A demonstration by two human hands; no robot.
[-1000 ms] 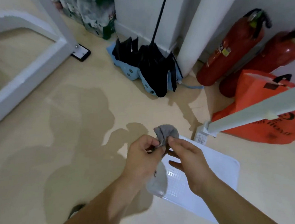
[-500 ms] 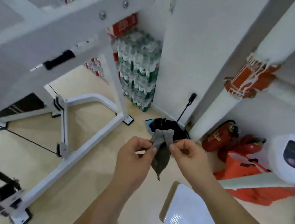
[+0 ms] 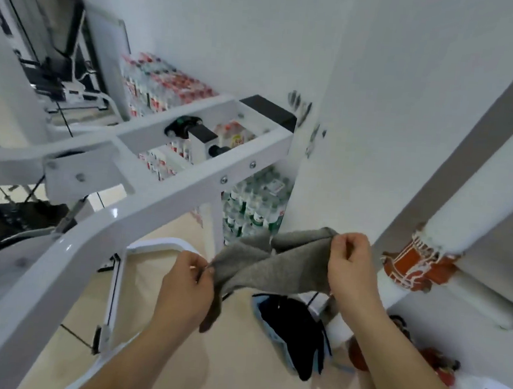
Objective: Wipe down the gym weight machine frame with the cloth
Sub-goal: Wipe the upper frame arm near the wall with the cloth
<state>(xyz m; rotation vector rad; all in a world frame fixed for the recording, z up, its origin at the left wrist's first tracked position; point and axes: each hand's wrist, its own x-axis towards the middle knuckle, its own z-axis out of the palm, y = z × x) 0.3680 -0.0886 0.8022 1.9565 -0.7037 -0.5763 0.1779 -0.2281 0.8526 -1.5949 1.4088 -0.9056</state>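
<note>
We hold the soft grey fabric cloth (image 3: 274,266) stretched just right of the white metal machine frame (image 3: 162,199), left hand (image 3: 188,278) and right hand (image 3: 349,263) each pinching an edge; limp and light, it likely wipes best bunched.

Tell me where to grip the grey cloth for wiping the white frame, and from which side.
Take the cloth by its two ends, one from each side: the left hand pinches the lower end, the right hand the higher, with the middle stretched between them. That spread probably suits the frame.
</note>
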